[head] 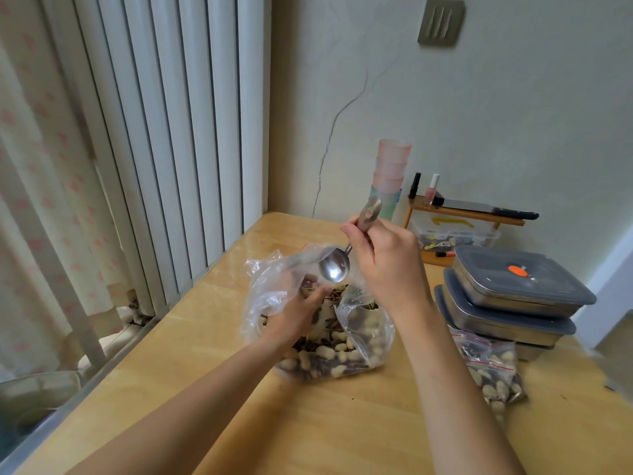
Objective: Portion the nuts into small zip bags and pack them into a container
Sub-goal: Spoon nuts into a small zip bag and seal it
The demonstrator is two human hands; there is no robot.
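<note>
Early-to-mid stage, judging by the table: one small zip bag (493,368) already filled with nuts lies at the right, near the stack of lidded containers (513,299), touching or just beside the bottom one; whether it is sealed cannot be told. Containers all have lids on, nothing visibly packed in them yet. Big clear bag (329,323) of peanuts in shell mixed with dark bits sits mid-table, still well filled, so plenty left to portion. Right hand (383,265) has fingers curled round the handle of a metal spoon (335,267), bowl empty, held above the big bag's mouth. Left hand (298,313) is at the bag's open top, fingers seeming to hold the plastic open; exact grip hard to tell through the film. No empty small bag visible. Left to do: more scooping, filling, closing bags, then packing into a container
</note>
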